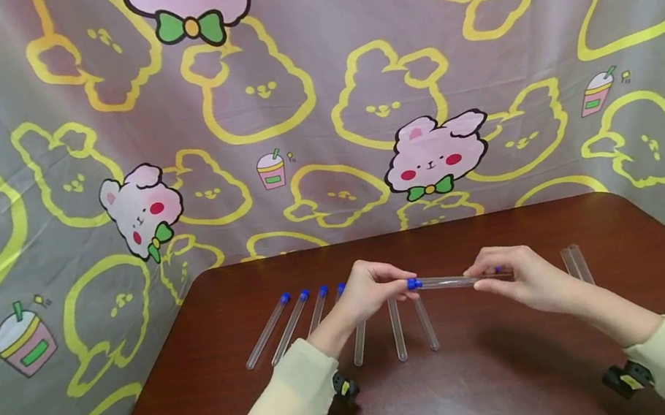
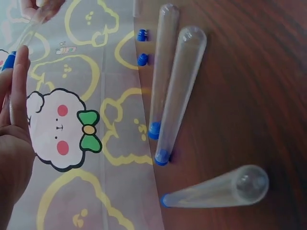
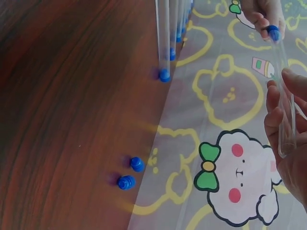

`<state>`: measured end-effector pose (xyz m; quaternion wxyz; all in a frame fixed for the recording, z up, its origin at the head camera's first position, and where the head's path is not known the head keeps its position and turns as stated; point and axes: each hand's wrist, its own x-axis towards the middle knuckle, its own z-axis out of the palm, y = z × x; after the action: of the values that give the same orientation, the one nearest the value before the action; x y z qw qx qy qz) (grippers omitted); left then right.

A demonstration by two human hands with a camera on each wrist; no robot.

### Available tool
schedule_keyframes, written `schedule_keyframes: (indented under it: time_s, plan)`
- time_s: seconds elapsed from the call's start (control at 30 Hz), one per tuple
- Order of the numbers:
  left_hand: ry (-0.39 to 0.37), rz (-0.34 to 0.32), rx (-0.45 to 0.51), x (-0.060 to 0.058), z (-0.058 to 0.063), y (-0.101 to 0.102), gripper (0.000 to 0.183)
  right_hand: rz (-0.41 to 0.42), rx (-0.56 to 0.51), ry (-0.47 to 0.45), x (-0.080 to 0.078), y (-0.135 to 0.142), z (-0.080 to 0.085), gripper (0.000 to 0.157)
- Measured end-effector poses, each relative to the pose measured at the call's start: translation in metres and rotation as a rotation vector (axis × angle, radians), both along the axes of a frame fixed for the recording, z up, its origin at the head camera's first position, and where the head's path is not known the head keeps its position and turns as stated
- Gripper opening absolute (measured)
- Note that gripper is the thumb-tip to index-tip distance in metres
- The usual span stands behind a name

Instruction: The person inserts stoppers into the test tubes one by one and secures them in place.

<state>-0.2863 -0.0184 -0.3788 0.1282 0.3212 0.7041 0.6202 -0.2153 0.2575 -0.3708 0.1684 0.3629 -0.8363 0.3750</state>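
A clear test tube (image 1: 446,282) is held up level over the table between both hands, with a blue cap (image 1: 413,284) at its left end. My left hand (image 1: 364,292) pinches that cap between thumb and fingers. From the other side my right hand (image 1: 528,277) grips the tube's body, and in the right wrist view the rounded end (image 3: 288,149) lies along the palm. Several capped test tubes (image 1: 268,332) lie in a row beneath and left of the hands. The left hand and forearm hide parts of some of them in the head view.
Two loose blue caps (image 3: 136,164) (image 3: 126,182) lie near the table's far edge. To the right of my right hand lie two clear tubes (image 1: 576,264), side by side. A patterned curtain (image 1: 315,107) hangs behind the brown table (image 1: 461,407).
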Motion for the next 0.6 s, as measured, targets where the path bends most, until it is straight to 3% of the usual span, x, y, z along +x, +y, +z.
schedule_keyframes:
  time_s: [0.3,0.6]
  plan:
    - [0.019,-0.01,0.053,0.0045,-0.0078,-0.0017,0.018,0.048,-0.031,-0.017,-0.0032,-0.0042,-0.0061,0.021]
    - [0.034,0.02,0.004,0.0055,-0.0052,-0.0008,0.015,0.039,-0.059,-0.021,-0.0024,-0.0076,-0.005,0.024]
